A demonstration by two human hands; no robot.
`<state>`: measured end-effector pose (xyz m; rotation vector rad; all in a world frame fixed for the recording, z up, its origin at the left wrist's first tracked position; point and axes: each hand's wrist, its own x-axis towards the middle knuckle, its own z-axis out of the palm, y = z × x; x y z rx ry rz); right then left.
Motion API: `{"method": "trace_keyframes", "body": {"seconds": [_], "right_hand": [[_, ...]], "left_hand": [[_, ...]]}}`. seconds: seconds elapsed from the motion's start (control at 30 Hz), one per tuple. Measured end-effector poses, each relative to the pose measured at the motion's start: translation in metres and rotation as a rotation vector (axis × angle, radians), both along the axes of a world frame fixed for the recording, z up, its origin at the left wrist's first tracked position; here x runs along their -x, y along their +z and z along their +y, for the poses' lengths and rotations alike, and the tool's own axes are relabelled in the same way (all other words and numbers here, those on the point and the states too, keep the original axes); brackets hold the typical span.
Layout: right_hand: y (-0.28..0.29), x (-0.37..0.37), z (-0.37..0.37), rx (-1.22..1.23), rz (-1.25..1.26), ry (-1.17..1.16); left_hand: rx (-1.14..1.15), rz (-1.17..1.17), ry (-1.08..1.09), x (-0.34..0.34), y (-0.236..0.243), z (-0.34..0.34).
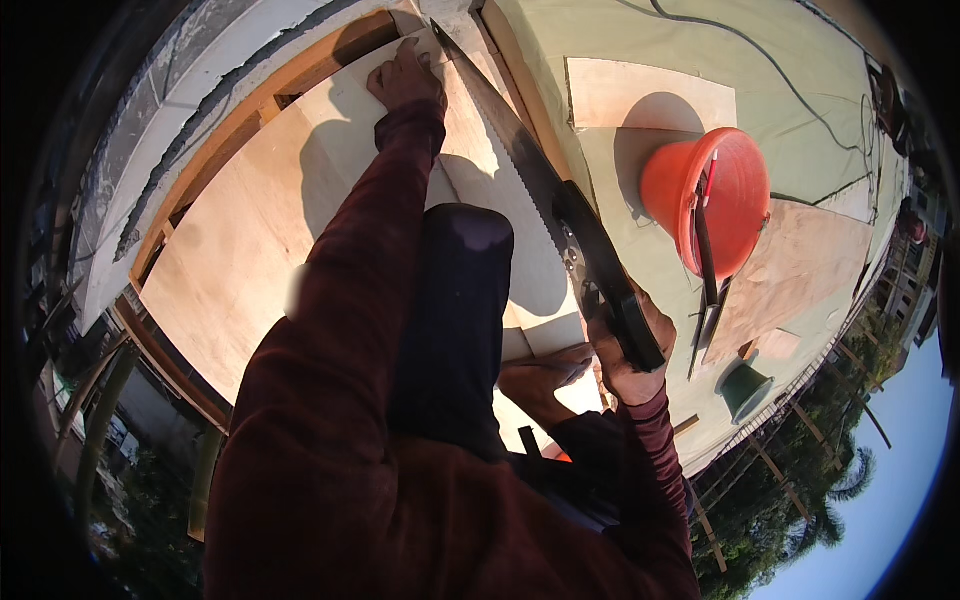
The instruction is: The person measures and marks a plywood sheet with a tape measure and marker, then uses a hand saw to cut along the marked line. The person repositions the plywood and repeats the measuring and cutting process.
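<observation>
My right hand (640,345) is closed around the dark handle of a handsaw (515,150). The saw's long toothed blade slants up and left, and its tip comes close to my left hand. With fingers spread, my left hand (408,78) presses down on a pale plywood sheet (230,220) near its far edge. My bent knee and a bare foot (545,385) are over the plywood as well. The blade lies along the sheet's right side; whether its teeth are in the wood I cannot tell.
An orange bucket (665,190) with tools leaning in it stands to the right. Plywood offcuts (800,265) lie around it, and a green bucket (745,390) sits farther right. A dark cable (740,35) crosses the pale surface. Wooden framing (210,165) runs under the plywood's left edge.
</observation>
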<state>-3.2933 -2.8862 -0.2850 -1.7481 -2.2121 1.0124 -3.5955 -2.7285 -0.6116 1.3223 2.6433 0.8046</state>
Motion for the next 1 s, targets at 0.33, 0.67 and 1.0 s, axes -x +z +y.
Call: {"method": "trace_keyframes", "body": {"seconds": [0.33, 0.67, 1.0], "right_hand": [[-0.004, 0.010, 0.016, -0.027, 0.077, 0.032], [0.006, -0.003, 0.011, 0.108, 0.127, -0.027], [0.016, -0.002, -0.001, 0.037, -0.051, 0.052]], "left_hand": [[-0.042, 0.006, -0.015, 0.002, -0.005, -0.002], [0.032, 0.026, -0.007, 0.003, -0.006, 0.003], [-0.010, 0.044, 0.006, 0.002, -0.006, 0.002]]}}
